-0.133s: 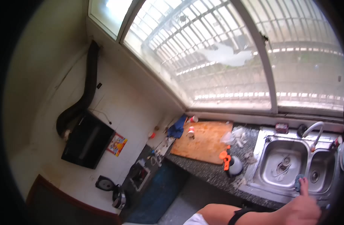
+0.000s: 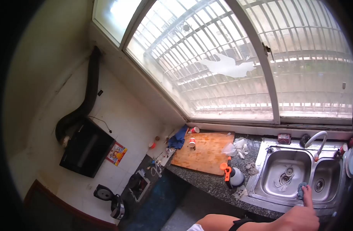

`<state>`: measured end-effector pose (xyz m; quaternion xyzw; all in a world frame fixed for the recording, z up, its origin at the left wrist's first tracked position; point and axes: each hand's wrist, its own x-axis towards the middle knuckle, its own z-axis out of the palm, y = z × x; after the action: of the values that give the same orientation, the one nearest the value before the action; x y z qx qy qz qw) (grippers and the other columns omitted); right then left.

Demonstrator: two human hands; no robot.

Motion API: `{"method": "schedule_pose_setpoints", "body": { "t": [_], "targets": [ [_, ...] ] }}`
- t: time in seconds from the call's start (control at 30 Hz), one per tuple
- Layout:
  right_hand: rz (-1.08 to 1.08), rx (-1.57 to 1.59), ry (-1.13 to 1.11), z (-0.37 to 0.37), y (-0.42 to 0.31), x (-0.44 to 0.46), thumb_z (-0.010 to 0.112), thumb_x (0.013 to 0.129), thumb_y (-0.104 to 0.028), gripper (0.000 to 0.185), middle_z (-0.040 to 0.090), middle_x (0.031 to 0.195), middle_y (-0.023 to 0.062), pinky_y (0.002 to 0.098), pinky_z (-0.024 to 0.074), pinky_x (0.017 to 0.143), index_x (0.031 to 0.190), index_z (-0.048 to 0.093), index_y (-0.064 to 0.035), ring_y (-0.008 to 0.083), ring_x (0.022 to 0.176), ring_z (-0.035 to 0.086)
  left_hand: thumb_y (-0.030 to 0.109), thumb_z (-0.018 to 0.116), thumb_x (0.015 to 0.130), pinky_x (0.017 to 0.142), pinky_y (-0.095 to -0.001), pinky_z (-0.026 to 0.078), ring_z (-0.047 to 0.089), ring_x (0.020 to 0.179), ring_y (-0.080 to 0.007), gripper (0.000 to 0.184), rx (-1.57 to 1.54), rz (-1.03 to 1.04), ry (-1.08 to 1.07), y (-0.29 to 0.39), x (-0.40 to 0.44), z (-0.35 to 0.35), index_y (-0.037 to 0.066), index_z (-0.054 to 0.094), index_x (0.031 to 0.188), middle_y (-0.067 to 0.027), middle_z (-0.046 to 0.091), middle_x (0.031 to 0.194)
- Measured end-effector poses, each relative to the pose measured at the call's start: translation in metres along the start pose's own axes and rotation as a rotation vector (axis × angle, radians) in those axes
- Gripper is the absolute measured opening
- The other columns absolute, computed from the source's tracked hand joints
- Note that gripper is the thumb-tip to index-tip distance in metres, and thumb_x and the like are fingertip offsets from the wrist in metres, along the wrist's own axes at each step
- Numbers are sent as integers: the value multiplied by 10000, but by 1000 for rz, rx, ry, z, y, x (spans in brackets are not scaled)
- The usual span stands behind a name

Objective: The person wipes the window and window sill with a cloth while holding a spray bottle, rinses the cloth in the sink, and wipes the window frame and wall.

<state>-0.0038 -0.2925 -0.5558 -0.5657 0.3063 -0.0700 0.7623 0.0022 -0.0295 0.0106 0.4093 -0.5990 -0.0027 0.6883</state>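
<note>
My left hand [image 2: 301, 216] is at the lower right, reaching over the front edge of the metal sink [image 2: 257, 188]. A bunched blue-grey cloth [image 2: 300, 191] is held at its fingers, against the rim near the divider between the two basins. One finger stretches along the cloth's right side; the other fingers are largely hidden. My bare forearm with a black band comes in from the bottom. A wire-like item and a drain strainer [image 2: 285, 178] lie in the larger basin. My right hand is out of view.
Left of the sink are a spray bottle [image 2: 236, 177] with an orange nozzle, crumpled plastic [image 2: 241, 147], and a wooden board [image 2: 207, 154] bearing a red-and-white cup [image 2: 192, 142]. A white faucet [image 2: 318, 134] stands behind the sink, beside stacked plates [image 2: 352, 161].
The view has shifted slightly, so the counter and sink appear a little lower and further left. My left hand and the cloth remain at the sink's front rim.
</note>
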Motion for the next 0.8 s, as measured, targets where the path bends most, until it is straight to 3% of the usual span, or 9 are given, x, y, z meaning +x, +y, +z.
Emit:
{"method": "schedule_pose_setpoints", "body": {
  "t": [0.07, 0.23, 0.3, 0.47, 0.53, 0.6, 0.73, 0.8],
  "targets": [
    [-30, -19, -52, 8, 4, 0, 563, 931, -207, 215, 576, 782, 48, 308, 520, 464, 1070, 527, -47, 145, 596, 597, 309, 502, 986, 451, -359, 334, 501, 499, -240, 428, 4, 90, -18, -1, 6, 2, 63, 493, 635, -51, 449, 620],
    [61, 84, -27, 40, -36, -26, 530, 949, -213, 183, 574, 758, 49, 305, 506, 407, 1053, 526, -62, 157, 532, 588, 260, 499, 986, 448, -357, 337, 498, 501, -251, 406, -77, 101, 78, -8, 12, 9, 43, 474, 644, -63, 434, 619],
    [40, 50, -64, 34, -33, -17, 533, 949, -209, 182, 576, 764, 55, 313, 508, 407, 1052, 525, -59, 158, 530, 587, 247, 491, 989, 458, -356, 350, 516, 518, -256, 401, -25, 87, -31, -9, 10, -3, 40, 473, 646, -63, 443, 629],
    [58, 50, -56, 21, -19, -7, 546, 942, -188, 224, 591, 825, 52, 279, 511, 535, 1088, 522, -20, 143, 633, 602, 253, 485, 991, 455, -355, 345, 519, 521, -251, 400, -35, 94, -30, -9, 11, -11, 45, 460, 650, -57, 450, 640],
    [52, 28, -65, 26, -26, -5, 547, 941, -185, 223, 591, 828, 53, 281, 512, 533, 1092, 523, -23, 143, 629, 601, 286, 481, 993, 458, -351, 349, 527, 530, -244, 407, -34, 107, -49, -11, 12, -18, 49, 450, 663, -52, 461, 657],
    [96, 28, -50, 44, -64, -30, 550, 941, -184, 221, 587, 841, 52, 280, 514, 542, 1097, 524, -28, 141, 631, 598, 298, 482, 992, 461, -349, 352, 534, 538, -245, 403, -37, 96, -45, -10, 5, -27, 49, 467, 676, -54, 470, 668],
    [-46, 45, 32, 12, 8, 14, 519, 963, -218, 263, 580, 854, 68, 319, 528, 467, 1157, 479, -45, 179, 571, 605, 256, 543, 968, 462, -359, 363, 541, 537, -255, 349, -56, 88, 21, -3, -6, -51, 47, 532, 689, -63, 503, 665],
    [-9, 70, 80, 29, 23, -11, 510, 966, -223, 264, 580, 854, 73, 328, 529, 459, 1164, 470, -52, 191, 565, 608, 220, 579, 949, 461, -363, 370, 544, 533, -260, 318, -62, 23, 34, 6, -15, -74, 41, 556, 686, -71, 519, 656]
  ]
}}
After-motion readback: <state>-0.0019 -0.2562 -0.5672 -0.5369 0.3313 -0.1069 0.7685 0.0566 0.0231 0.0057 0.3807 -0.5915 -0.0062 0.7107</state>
